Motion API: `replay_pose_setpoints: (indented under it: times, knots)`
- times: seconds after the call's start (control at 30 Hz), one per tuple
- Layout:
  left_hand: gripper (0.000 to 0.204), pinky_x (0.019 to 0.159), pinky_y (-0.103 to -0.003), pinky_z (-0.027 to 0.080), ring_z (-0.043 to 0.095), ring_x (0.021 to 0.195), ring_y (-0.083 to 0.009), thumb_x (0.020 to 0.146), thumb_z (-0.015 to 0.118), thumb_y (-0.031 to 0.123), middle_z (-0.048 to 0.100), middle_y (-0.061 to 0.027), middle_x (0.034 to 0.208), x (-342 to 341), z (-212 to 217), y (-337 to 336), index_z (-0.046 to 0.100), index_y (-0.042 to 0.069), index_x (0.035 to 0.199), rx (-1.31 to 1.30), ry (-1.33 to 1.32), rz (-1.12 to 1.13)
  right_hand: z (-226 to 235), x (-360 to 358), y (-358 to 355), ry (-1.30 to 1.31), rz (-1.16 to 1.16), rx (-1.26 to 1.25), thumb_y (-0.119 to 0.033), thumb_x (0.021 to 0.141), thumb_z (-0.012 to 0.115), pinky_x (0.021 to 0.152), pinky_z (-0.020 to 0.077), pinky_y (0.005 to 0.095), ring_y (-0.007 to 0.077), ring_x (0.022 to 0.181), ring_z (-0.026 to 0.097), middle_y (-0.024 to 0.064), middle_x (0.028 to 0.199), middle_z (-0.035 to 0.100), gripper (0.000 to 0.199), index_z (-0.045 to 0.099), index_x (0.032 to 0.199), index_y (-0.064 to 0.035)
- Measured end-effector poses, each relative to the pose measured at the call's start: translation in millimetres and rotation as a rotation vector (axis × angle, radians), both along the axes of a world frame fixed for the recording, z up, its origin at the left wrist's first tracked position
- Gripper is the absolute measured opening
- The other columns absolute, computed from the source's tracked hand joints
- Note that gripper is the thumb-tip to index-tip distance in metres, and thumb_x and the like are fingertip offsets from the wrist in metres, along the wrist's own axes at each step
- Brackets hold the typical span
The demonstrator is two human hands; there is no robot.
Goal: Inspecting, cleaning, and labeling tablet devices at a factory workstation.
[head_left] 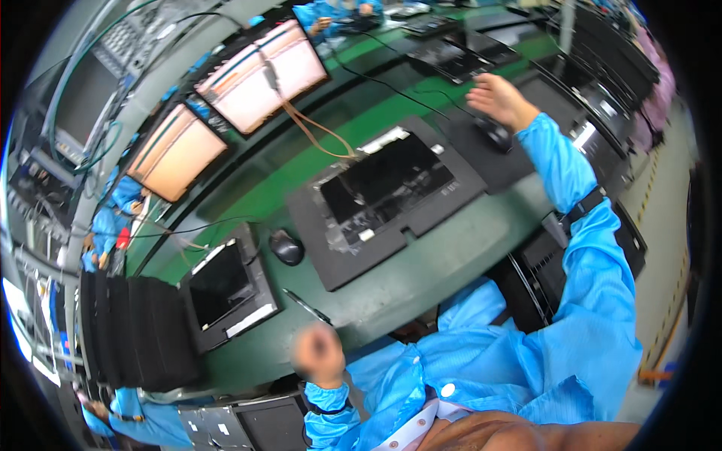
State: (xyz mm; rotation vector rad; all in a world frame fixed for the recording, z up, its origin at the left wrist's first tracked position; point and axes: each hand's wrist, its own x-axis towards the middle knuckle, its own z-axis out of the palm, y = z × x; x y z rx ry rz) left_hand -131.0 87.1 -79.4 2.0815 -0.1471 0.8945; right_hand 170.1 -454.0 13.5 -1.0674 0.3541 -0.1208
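My right hand (pixel 500 100) is raised beyond the black mouse (pixel 492 134) at the upper right, fingers apart and loosely bent, with nothing seen in it. My left hand (pixel 320 355) is at the table's near edge, smeared by motion, so its fingers are unclear. Just above it in view is a dark pen (pixel 306 305); whether the hand touches it I cannot tell. In the middle of the table a dark display panel (pixel 387 180) sits in a black padded fixture (pixel 338 272). A smaller panel (pixel 220 286) rests in another fixture (pixel 263 270) to the left.
Two lit monitors (pixel 263 75) (pixel 177 154) stand along the back. A second mouse (pixel 286 246) lies between the fixtures on the green table (pixel 421 263). A stack of black padded trays (pixel 139 331) stands at the left. Brown cables (pixel 312 129) reach the middle panel. Other people in blue work across the bench.
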Motion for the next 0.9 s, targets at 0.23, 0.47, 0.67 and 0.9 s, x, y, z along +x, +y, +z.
replay_pose_setpoints:
  times: [0.23, 0.47, 0.67, 0.9]
  knots:
    - [0.01, 0.047, -0.028, 0.035, 0.048, 0.05, -0.0134, 0.086, 0.071, -0.001, 0.056, -0.0035, 0.064, 2, -5, -5, 0.065, 0.005, 0.082, 0.112, 0.021, 0.21, 6, 126, -103, 0.122, -0.262, -0.032, -0.039, 0.08, 0.077, 0.11, 0.0398, 0.0492, 0.032, 0.129, 0.047, 0.017, 0.143, 0.047, 0.076, 0.044, 0.141, -0.0091]
    - [0.01, 0.047, -0.029, 0.036, 0.048, 0.049, -0.0151, 0.085, 0.071, -0.001, 0.055, -0.0033, 0.062, -8, -3, -14, 0.065, 0.006, 0.083, 0.162, 0.081, 0.367, -49, 196, -165, 0.231, -0.414, -0.093, -0.044, 0.078, 0.077, 0.085, 0.0494, 0.053, 0.033, 0.106, 0.054, 0.0079, 0.126, 0.055, 0.052, 0.059, 0.12, -0.0189]
    - [0.008, 0.048, -0.03, 0.037, 0.049, 0.05, -0.0163, 0.086, 0.069, 0.0, 0.056, -0.0049, 0.063, 12, -5, -19, 0.064, 0.005, 0.083, 0.185, 0.147, 0.34, -87, 220, -252, 0.439, -0.496, -0.173, -0.053, 0.072, 0.083, 0.051, 0.0425, 0.0256, 0.0136, 0.063, 0.051, 0.0055, 0.097, 0.053, 0.061, 0.06, 0.116, -0.0182]
    - [0.014, 0.06, -0.03, 0.041, 0.05, 0.065, -0.0147, 0.096, 0.061, -0.001, 0.056, -0.0055, 0.073, 1, 6, -21, 0.058, -0.001, 0.083, 0.173, 0.274, 0.468, -69, 237, -176, 0.497, -0.47, -0.238, -0.061, 0.075, 0.078, 0.087, 0.0518, 0.0471, 0.0277, 0.102, 0.056, 0.0067, 0.106, 0.059, 0.058, 0.065, 0.11, -0.0162]
